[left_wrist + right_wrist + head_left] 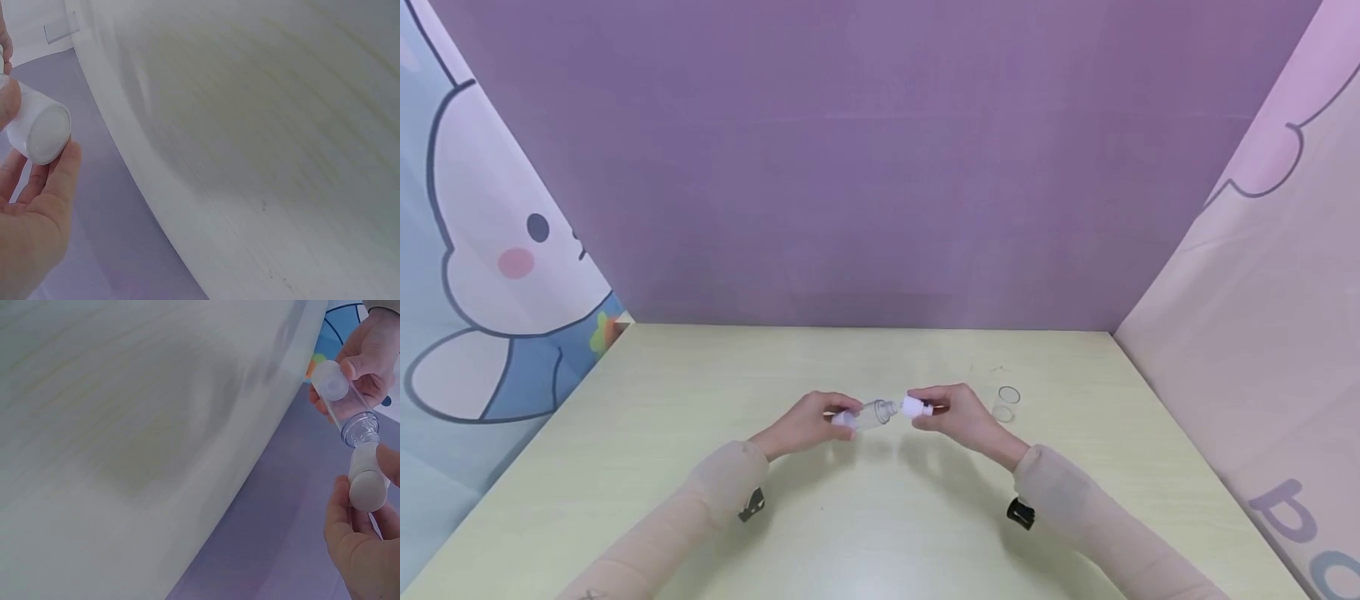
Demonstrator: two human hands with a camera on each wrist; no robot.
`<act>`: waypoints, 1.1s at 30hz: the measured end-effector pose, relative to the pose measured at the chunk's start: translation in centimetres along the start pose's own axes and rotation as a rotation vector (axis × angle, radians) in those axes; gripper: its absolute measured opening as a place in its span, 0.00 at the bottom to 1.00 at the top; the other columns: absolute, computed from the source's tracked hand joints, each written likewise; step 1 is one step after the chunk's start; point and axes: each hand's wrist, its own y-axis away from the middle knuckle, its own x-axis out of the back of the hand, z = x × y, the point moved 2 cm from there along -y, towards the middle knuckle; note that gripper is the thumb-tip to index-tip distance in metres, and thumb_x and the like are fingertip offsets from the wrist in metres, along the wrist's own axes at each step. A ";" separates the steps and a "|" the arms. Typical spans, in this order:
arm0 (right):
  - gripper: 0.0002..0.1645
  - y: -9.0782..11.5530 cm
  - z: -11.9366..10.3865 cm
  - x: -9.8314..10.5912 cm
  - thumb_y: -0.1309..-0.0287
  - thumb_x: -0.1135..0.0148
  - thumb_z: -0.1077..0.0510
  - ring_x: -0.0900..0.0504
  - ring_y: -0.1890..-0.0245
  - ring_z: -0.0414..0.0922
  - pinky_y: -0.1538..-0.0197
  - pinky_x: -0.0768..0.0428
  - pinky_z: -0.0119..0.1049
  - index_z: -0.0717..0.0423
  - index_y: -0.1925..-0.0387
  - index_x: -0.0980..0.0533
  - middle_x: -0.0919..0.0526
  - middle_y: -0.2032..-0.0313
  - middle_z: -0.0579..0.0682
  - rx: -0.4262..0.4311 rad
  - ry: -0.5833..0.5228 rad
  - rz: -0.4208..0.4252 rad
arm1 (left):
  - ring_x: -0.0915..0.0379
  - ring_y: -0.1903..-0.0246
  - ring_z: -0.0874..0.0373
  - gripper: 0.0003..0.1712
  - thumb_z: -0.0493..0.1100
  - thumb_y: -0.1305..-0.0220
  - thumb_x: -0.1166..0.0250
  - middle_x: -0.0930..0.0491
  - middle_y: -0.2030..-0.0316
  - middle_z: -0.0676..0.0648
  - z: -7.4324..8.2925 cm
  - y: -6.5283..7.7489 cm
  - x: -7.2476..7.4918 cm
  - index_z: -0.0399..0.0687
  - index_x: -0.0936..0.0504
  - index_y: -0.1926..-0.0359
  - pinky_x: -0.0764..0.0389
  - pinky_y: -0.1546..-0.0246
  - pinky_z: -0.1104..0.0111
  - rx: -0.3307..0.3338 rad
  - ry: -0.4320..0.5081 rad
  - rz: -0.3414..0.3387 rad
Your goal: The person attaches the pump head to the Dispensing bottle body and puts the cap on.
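Observation:
My left hand (pixel 807 425) grips a clear bottle (pixel 872 415) by its white base, which the left wrist view shows end-on as a round white bottom (pixel 50 134). The bottle lies tilted in the air, its narrow neck pointing right. My right hand (pixel 964 417) pinches a white pump top (pixel 914 407) between thumb and fingers, with its collar facing the neck. In the head view a small gap shows between the two; in the right wrist view the pump top (pixel 365 478) overlaps the neck's end, so contact is hard to tell.
A clear cylindrical cap (pixel 1004 412) stands on the pale wooden table (pixel 700 383), just beyond the right hand. A purple panel (pixel 880 208) rises at the table's back edge. Printed cloth walls (pixel 497 300) flank both sides.

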 end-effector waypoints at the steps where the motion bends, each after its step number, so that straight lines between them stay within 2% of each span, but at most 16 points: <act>1: 0.24 0.0 0.0 0.0 0.51 0.35 0.66 0.20 0.64 0.43 0.60 0.20 0.33 0.66 0.49 0.26 0.19 0.56 0.61 0.000 0.000 -0.001 | 0.27 0.49 0.46 0.23 0.37 0.49 0.32 0.26 0.47 0.39 0.0 0.0 0.0 0.39 0.23 0.50 0.22 0.56 0.63 -0.002 -0.001 0.000; 11: 0.24 0.0 -0.1 -0.2 0.51 0.35 0.66 0.20 0.66 0.43 0.61 0.20 0.33 0.66 0.49 0.25 0.19 0.58 0.61 -0.002 -0.003 -0.006 | 0.27 0.50 0.47 0.23 0.36 0.49 0.32 0.25 0.47 0.39 0.5 0.1 -0.1 0.38 0.23 0.50 0.22 0.56 0.62 -0.010 -0.011 -0.005; 33: 0.24 0.1 0.3 -0.2 0.52 0.35 0.66 0.21 0.66 0.42 0.63 0.20 0.33 0.65 0.50 0.25 0.19 0.58 0.60 -0.020 0.033 -0.012 | 0.28 0.48 0.46 0.23 0.36 0.49 0.32 0.26 0.46 0.40 0.3 0.0 -0.2 0.42 0.22 0.49 0.23 0.55 0.63 0.008 -0.016 0.006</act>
